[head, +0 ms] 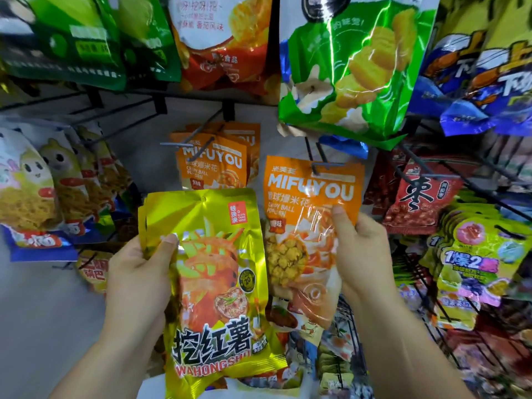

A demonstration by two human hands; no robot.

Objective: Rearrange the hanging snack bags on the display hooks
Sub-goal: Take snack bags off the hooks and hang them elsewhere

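My left hand (138,272) grips the yellow bags (218,220); just right of them, my right hand (365,249) pinches the orange popcorn bag (311,191)

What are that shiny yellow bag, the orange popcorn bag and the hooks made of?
The yellow bag, gripped by the left hand, looks like metallised plastic film: mirror-like glare, sharp creases. The orange popcorn bag, pinched by the right hand, seems glossy plastic film with a clear window showing popcorn. The hooks look like thin dark metal wire, possibly coated.

The green bags (66,44) are blurred and cut off by the top edge; lower-right packets (489,355) blur beyond reading.
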